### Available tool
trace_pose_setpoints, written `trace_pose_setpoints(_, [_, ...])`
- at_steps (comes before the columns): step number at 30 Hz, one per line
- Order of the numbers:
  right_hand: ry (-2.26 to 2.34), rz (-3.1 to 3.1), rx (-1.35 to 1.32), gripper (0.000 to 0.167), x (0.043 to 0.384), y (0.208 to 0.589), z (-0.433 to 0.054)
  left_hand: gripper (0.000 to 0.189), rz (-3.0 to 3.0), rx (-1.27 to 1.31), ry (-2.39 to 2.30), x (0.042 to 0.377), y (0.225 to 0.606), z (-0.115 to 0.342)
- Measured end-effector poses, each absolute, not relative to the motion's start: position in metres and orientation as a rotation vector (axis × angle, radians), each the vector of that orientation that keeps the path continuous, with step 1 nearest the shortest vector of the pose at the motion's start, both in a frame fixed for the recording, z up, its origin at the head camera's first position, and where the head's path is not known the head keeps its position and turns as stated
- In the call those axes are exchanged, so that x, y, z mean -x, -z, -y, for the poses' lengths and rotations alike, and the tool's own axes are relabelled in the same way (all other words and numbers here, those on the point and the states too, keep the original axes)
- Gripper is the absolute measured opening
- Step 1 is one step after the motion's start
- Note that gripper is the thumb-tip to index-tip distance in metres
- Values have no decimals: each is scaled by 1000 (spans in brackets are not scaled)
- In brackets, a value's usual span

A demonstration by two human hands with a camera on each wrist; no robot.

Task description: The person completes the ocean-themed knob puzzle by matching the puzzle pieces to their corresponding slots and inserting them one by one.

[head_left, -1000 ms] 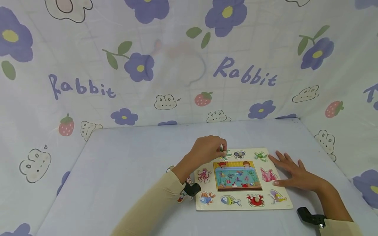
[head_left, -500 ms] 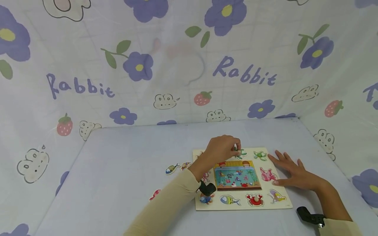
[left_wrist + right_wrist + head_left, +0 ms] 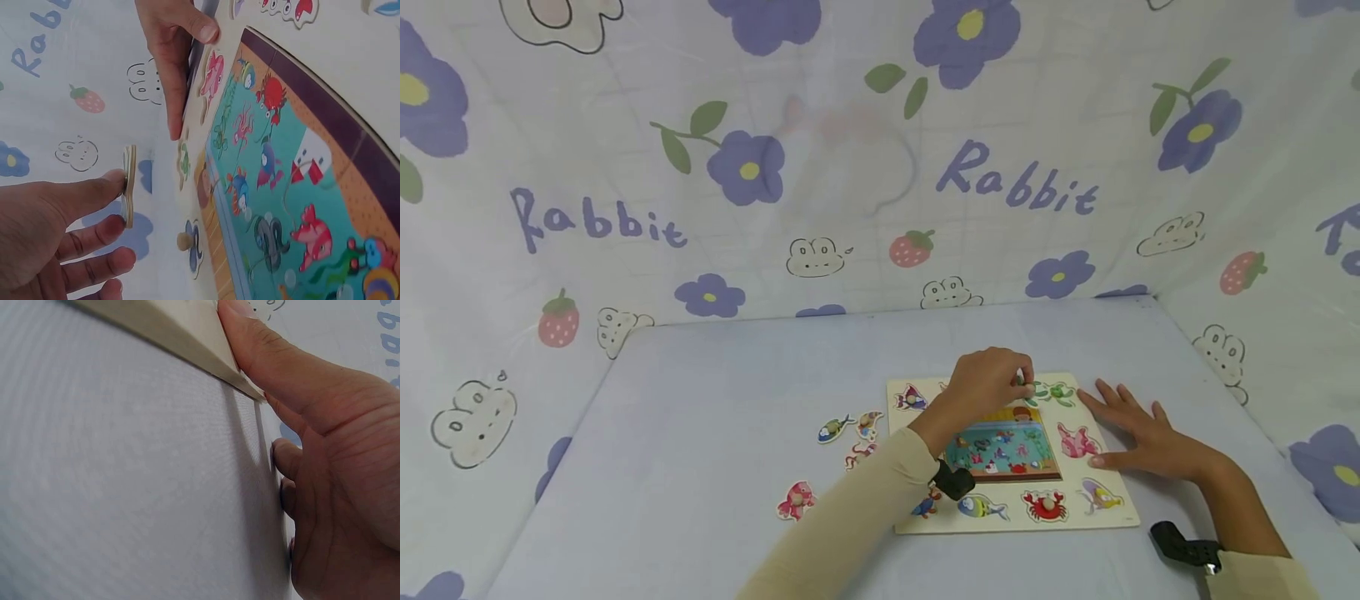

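A green turtle puzzle piece (image 3: 1041, 390) is pinched between the thumb and index finger of my left hand (image 3: 988, 383). The left wrist view shows that turtle piece (image 3: 130, 187) edge-on, upright and raised off the wooden puzzle board (image 3: 1114, 518). Beside it on the board lies the printed turtle spot (image 3: 1062, 393) at the far right corner. My right hand (image 3: 1157, 442) spreads its fingers along the board's right edge, the thumb resting on the board near the pink fish spot (image 3: 1077, 442). In the right wrist view the thumb (image 3: 275, 353) lies against the board's edge.
Left of the board lie loose pieces: a striped fish (image 3: 833, 429), an orange-brown piece (image 3: 869, 425), a pink octopus (image 3: 859, 454) and a pink fish (image 3: 796, 501). On the board sit a red crab (image 3: 1045, 505) and an eel piece (image 3: 194, 244) with a knob. A patterned curtain (image 3: 820, 192) stands behind.
My left hand has moved right along the board's far edge with the turtle piece, toward the turtle spot. Loose pieces at left have come out from behind the arm. The right hand stays put.
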State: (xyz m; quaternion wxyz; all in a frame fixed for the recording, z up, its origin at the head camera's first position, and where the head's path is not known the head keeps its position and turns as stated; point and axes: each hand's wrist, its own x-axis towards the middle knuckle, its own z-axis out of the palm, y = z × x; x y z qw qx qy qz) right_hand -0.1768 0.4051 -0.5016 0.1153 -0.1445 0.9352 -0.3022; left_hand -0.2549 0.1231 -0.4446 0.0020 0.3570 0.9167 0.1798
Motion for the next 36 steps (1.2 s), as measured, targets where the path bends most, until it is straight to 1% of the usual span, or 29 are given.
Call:
trace_pose_setpoints(16, [900,-2731,421,100,176,504,-409,11,-2924,-1157,-535,257,465,-153])
trace_pose_setpoints(36, [908,-2727,437,101,175,499,-408,9,-2958,-1065,-476,266,475,-182])
